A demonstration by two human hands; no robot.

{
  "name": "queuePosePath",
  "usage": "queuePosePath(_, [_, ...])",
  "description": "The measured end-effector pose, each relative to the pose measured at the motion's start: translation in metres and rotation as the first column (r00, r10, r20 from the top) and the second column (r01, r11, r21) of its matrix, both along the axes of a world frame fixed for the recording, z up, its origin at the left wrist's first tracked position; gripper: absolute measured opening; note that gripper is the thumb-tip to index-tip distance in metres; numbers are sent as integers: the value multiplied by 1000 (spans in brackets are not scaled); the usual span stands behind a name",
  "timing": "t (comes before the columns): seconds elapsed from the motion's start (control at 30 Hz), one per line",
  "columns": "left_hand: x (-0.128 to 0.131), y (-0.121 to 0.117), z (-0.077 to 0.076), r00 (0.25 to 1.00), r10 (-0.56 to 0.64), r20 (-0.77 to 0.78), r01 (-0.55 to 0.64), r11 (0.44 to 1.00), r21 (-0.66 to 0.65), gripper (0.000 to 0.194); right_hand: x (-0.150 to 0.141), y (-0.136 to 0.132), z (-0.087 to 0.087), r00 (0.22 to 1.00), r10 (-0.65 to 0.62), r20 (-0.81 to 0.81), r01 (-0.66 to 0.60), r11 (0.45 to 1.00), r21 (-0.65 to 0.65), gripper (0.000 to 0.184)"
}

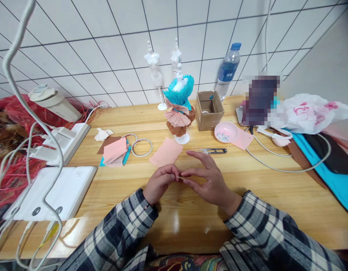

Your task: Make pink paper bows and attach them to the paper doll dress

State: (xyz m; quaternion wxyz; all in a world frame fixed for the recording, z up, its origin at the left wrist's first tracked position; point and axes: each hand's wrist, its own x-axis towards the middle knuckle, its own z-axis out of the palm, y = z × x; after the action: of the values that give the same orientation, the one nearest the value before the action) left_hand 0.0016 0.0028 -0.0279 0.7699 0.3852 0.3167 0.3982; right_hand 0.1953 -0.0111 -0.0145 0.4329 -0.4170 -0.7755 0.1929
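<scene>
Over the table's front half, my left hand [160, 183] is closed, thumb pressed against the curled forefinger. My right hand [214, 185] meets it at the fingertips, thumb and forefinger pinched together and the other fingers lifted. Between them shows a tiny thin pale sliver [180, 178], too small to name. Just beyond lies a pink crepe paper piece [166, 151] with a jagged edge. Behind it a small white mannequin [179, 83] on a round stand wears ruffled turquoise, pink and brown paper. Thread snips [213, 151] lie beyond my right hand.
A pink dish [227, 131] of beads, a cardboard box [205, 122] and a water bottle [229, 69] stand back right. Left are folded paper pieces [115, 150], a power strip [75, 141] and a white charger block [55, 192] with cables. A plastic bag [309, 113] lies far right.
</scene>
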Motion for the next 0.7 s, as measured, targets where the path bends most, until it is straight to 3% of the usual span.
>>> queuePosePath(0.17, [-1, 0, -1, 1000, -3, -8, 3, 1000, 6, 7, 2, -2, 3, 999, 42, -14, -42, 998, -36, 19])
queuePosePath(0.7, [-2, 1, -3, 999, -44, -4, 44, 999, 16, 9, 0, 1, -2, 996, -33, 83, 27, 997, 70, 10])
